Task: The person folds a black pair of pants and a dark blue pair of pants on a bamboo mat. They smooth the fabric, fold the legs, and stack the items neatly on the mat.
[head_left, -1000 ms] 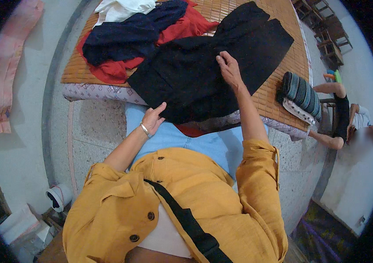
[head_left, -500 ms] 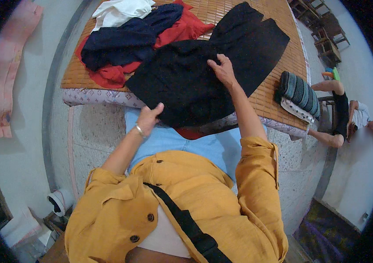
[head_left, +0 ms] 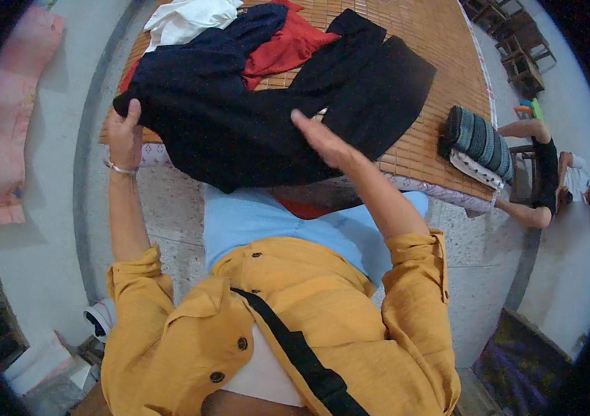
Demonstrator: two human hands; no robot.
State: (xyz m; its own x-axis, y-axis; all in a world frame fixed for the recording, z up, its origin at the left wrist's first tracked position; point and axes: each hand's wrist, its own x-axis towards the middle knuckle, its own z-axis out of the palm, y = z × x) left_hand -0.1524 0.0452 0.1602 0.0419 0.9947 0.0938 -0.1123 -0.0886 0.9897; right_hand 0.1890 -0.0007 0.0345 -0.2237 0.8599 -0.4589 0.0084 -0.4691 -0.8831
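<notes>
A pair of black trousers (head_left: 253, 128) lies across the near part of the mat, its two legs pointing to the far right and its near edge hanging toward my lap. My left hand (head_left: 125, 132) grips the trousers' left corner, thumb on top, lifting it a little beside the mat's left edge. Over the middle of the trousers is my right hand (head_left: 326, 144), fingers stretched out and close to the cloth; whether it presses on the cloth I cannot tell. Beyond them lie a dark navy garment (head_left: 198, 59), a red garment (head_left: 284, 48) and a white garment (head_left: 194, 21), loosely heaped.
The brown slatted mat (head_left: 406, 156) covers a bed-like surface with a patterned cloth edge. A folded striped bundle (head_left: 476, 142) rests at its right edge. A seated person (head_left: 544, 173) is at the far right, near wooden stools (head_left: 520, 62). Pink cloth (head_left: 7, 125) hangs on the left.
My left hand has moved left and away from me, pulling the trousers' corner out over the red and navy garments. My right hand has moved slightly left and nearer to me.
</notes>
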